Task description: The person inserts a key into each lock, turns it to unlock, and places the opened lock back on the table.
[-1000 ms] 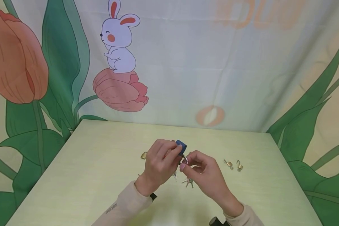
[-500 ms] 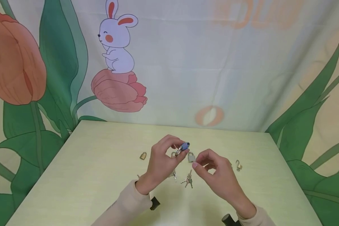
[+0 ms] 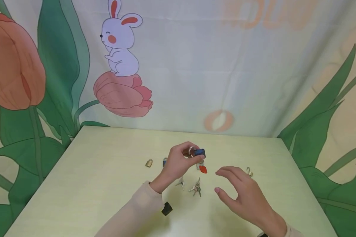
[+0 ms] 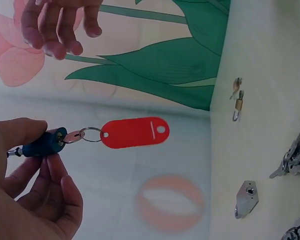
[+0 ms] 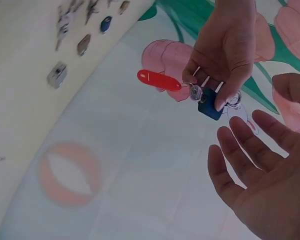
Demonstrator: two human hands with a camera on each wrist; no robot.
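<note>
My left hand (image 3: pixel 179 164) holds a blue padlock (image 3: pixel 200 152) above the table, pinched between thumb and fingers. Out of the lock's keyhole end sticks a key (image 4: pixel 74 136), with a ring joining it to a red key tag (image 4: pixel 135 132). The silver shackle (image 5: pixel 234 100) shows at the opposite end; whether it is locked I cannot tell. Off to the right, my right hand (image 3: pixel 249 194) is held in the air with fingers spread and nothing in them. It stays apart from the padlock, its palm (image 5: pixel 280 190) showing in the right wrist view.
On the table lie a small brass padlock (image 3: pixel 149 163), a second blue padlock (image 3: pixel 164 162) partly behind the left hand, and a grey padlock (image 4: pixel 246 200). Two key bunches, one of them (image 3: pixel 196 188) nearer, lie in front. An opened brass padlock (image 3: pixel 249 171) is at right.
My right hand has left the padlock's shackle, moved right and spread its fingers. My left hand has turned the padlock, so its keyhole end points right and the red tag shows.
</note>
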